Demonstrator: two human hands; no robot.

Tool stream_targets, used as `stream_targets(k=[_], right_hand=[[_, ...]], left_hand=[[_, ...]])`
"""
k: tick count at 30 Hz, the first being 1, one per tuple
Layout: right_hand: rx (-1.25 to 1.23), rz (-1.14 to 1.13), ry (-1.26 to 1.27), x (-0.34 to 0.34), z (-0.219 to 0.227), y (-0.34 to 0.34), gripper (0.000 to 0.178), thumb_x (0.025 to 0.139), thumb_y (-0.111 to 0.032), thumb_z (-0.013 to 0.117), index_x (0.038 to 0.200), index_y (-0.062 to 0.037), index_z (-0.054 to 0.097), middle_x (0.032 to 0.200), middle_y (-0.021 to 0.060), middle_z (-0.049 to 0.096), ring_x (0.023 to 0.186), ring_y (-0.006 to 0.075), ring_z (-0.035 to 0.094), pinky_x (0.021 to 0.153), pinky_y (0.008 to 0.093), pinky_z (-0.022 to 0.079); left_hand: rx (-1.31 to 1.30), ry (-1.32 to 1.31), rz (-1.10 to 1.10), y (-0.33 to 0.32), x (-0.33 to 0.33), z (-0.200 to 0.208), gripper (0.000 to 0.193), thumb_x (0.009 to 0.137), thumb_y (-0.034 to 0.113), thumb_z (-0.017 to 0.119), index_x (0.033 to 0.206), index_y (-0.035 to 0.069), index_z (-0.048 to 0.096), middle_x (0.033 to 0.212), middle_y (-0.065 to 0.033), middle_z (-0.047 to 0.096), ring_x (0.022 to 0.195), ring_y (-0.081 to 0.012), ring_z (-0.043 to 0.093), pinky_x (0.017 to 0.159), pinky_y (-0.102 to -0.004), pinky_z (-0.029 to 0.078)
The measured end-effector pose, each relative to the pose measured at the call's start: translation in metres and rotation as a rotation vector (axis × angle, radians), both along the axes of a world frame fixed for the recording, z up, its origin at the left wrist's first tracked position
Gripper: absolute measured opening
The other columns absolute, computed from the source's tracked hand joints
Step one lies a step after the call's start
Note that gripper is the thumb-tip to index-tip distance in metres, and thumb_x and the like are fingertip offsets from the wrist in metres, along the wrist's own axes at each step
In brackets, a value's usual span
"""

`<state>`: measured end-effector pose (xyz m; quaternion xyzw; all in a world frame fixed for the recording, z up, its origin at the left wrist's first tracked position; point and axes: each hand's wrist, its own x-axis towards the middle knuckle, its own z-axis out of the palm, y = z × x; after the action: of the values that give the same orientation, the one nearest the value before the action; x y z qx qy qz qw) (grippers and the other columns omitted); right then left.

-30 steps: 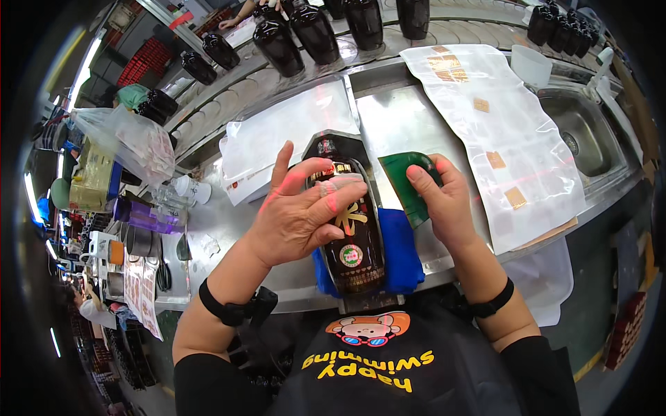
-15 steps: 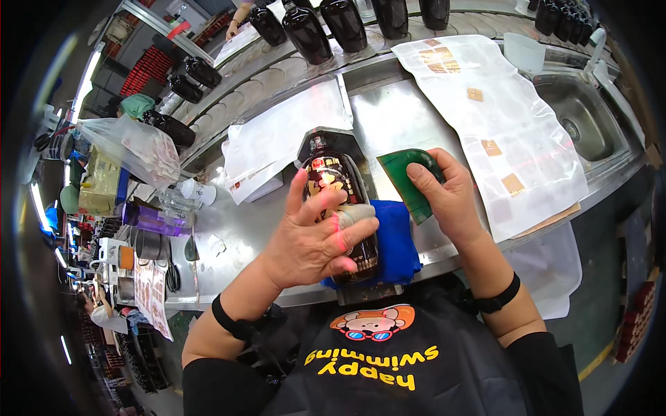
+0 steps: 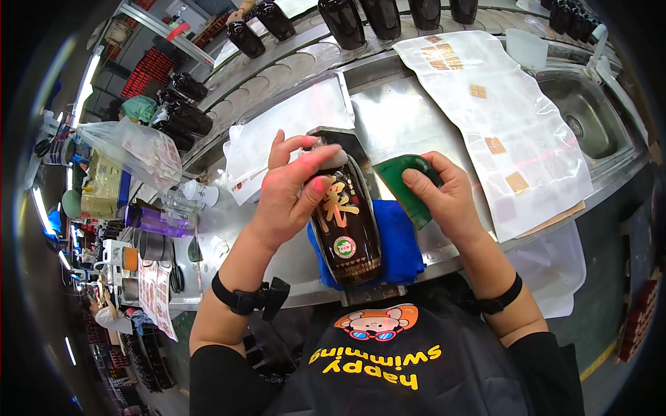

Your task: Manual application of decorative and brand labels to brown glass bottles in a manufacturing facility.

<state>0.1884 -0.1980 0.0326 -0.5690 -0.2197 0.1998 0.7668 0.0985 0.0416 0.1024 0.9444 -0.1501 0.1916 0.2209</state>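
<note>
A dark brown bottle (image 3: 352,239) with gold decoration and a round green-and-white sticker lies on its back in a dark cradle (image 3: 345,135), its base toward me. A blue cloth (image 3: 400,246) is bunched under and beside it. My left hand (image 3: 295,182) is curled over the bottle's neck and shoulder; a pale cover wraps one of its fingers. The neck is mostly hidden behind those fingers. To the right of the bottle, my right hand (image 3: 447,194) pinches a flat green scraper (image 3: 408,186) between thumb and fingers, apart from the bottle.
A white sheet with gold decals (image 3: 517,139) lies on the steel counter at right, beside a sink (image 3: 590,125). White paper (image 3: 298,118) lies at left. Dark bottles (image 3: 341,24) stand along a curved conveyor behind. Clear plastic bags (image 3: 139,152) and jars occupy the far left.
The bottle has turned, so a different decorated face shows. My left hand has moved up from its body to its neck. The conveyor bottles have shifted; the scraper has barely moved.
</note>
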Motion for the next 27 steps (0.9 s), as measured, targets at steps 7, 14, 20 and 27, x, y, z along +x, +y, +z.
stream_targets(k=[7, 14, 20, 27], right_hand=[[0.025, 0.025, -0.015, 0.011, 0.001, 0.006, 0.024, 0.09, -0.018, 0.071, 0.103, 0.0002, 0.062, 0.089, 0.003, 0.067, 0.08, 0.0065, 0.061, 0.069, 0.0222, 0.051], [0.058, 0.114, 0.096, 0.019, 0.01, 0.009, 0.028, 0.088, -0.017, 0.073, 0.108, 0.0004, 0.063, 0.092, 0.0033, 0.068, 0.082, 0.0077, 0.062, 0.074, 0.0227, 0.052], [-0.001, 0.11, 0.0, 0.019, 0.017, 0.008, 0.03, 0.087, -0.017, 0.073, 0.11, 0.0009, 0.065, 0.094, 0.0047, 0.069, 0.084, 0.009, 0.063, 0.077, 0.0237, 0.052], [-0.074, 0.153, -0.092, 0.025, 0.027, 0.011, 0.028, 0.088, -0.016, 0.07, 0.111, -0.0009, 0.063, 0.096, 0.0037, 0.067, 0.087, 0.0086, 0.062, 0.077, 0.0236, 0.052]], left_hand=[[-0.068, 0.064, 0.135, -0.044, -0.033, -0.005, 0.094, 0.074, 0.043, 0.077, 0.146, 0.0, 0.032, 0.146, -0.0274, 0.036, 0.136, -0.0441, 0.03, 0.112, -0.0555, 0.021], [0.233, 0.104, 0.154, -0.072, -0.073, -0.024, 0.121, 0.061, 0.052, 0.085, 0.149, -0.001, 0.021, 0.151, -0.0365, 0.019, 0.138, -0.0581, 0.018, 0.109, -0.0676, 0.015], [-0.015, 0.016, 0.078, -0.051, -0.082, -0.054, 0.126, 0.063, 0.055, 0.084, 0.151, -0.002, 0.015, 0.153, -0.0347, 0.017, 0.144, -0.051, 0.013, 0.116, -0.0558, 0.012], [-0.276, 0.135, 0.209, -0.01, -0.037, 0.008, 0.051, 0.083, 0.022, 0.066, 0.127, 0.002, 0.051, 0.123, -0.0171, 0.054, 0.122, -0.0367, 0.042, 0.107, -0.0457, 0.031]])
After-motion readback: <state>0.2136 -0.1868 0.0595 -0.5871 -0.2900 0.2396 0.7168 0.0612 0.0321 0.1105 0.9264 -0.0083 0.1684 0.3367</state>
